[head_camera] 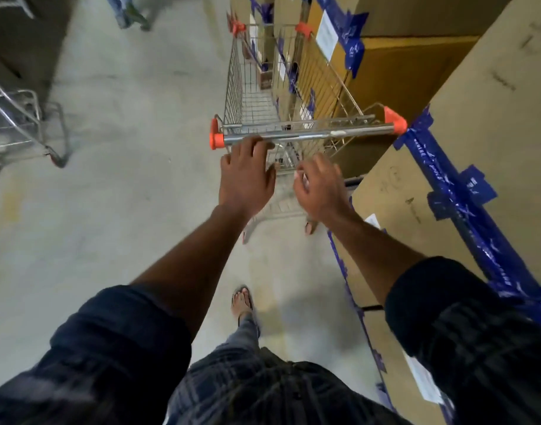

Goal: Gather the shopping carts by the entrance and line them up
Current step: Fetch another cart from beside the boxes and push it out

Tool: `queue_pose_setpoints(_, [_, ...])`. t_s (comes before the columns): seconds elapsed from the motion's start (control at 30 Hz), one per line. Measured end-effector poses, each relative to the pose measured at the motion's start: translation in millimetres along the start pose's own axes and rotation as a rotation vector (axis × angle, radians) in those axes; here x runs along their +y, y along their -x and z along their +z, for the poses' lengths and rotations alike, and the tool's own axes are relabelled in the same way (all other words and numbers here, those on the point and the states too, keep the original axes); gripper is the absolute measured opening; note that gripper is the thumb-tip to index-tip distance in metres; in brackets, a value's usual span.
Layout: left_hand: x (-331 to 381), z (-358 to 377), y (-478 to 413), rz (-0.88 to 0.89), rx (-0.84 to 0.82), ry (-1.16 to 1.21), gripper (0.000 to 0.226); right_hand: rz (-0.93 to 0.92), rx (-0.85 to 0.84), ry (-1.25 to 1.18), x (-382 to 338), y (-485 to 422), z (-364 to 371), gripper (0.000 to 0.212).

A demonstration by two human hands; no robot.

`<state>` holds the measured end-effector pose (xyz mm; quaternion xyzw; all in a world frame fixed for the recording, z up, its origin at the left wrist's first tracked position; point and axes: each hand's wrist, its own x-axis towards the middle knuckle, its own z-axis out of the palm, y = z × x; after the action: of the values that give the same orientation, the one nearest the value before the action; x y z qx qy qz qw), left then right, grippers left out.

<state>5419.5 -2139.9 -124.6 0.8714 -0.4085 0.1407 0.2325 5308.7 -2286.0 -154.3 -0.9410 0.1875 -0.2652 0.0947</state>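
Grey concrete floor (125, 148) runs past blue-taped cardboard boxes (477, 118) on the right. Just beside them stands a silver wire shopping cart with orange corners (254, 99), its nose pointing far and its long axis running near-to-far. The left hand (247, 176) lays its fingers over the handle, whether clamped I cannot tell. The right hand (321, 188) hovers loosely curled, holding nothing. A one-handed shove could swing the cart into the boxes.

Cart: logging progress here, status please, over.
Left hand touching handle of cart, grip unclear. Right hand off it, empty. Boxes close along its right.

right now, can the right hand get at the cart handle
Probably yes. The right hand hovers just short of the handle with nothing between them, and its right stretch is bare; the left hand touches only the left end.
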Motion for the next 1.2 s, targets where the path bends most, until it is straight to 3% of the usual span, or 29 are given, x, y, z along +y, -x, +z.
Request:
queue_pose_setpoints(0.07, [-15,3,-39,0.088,0.039,-0.061,0.044,-0.005,0.041,0.130,9,-48,-1,0.030])
queue_pose_setpoints(0.17, [-47,23,-80,0.029,-0.232,-0.092,0.048,0.141,-0.155,0.364,41,-100,3,0.053])
queue_pose_setpoints(0.27, [-79,39,-99,0.055,-0.430,-0.229,0.058,0.221,-0.315,0.249,68,-112,11,0.058])
queue_pose_setpoints(0.4, [-96,42,-105,0.158,-0.434,-0.275,0.063,0.214,-0.314,0.289,70,-112,24,0.059])
queue_pose_setpoints(0.67, [-160,23,-112,0.143,-0.389,-0.249,0.066,0.190,-0.434,0.153,30,-122,35,0.066])
queue_pose_setpoints(0.77, [-182,10,-103,0.106,-0.428,-0.246,0.077,0.195,-0.479,0.149,3,-112,39,0.074])
queue_pose_setpoints(1.07, [-180,-47,11,0.078,-0.361,-0.246,0.062,0.116,-0.537,0.194,-43,-33,12,0.071])
queue_pose_setpoints(1.2, [-143,-67,79,0.024,-0.371,-0.291,0.072,0.097,-0.527,0.224,-48,16,-9,0.089])
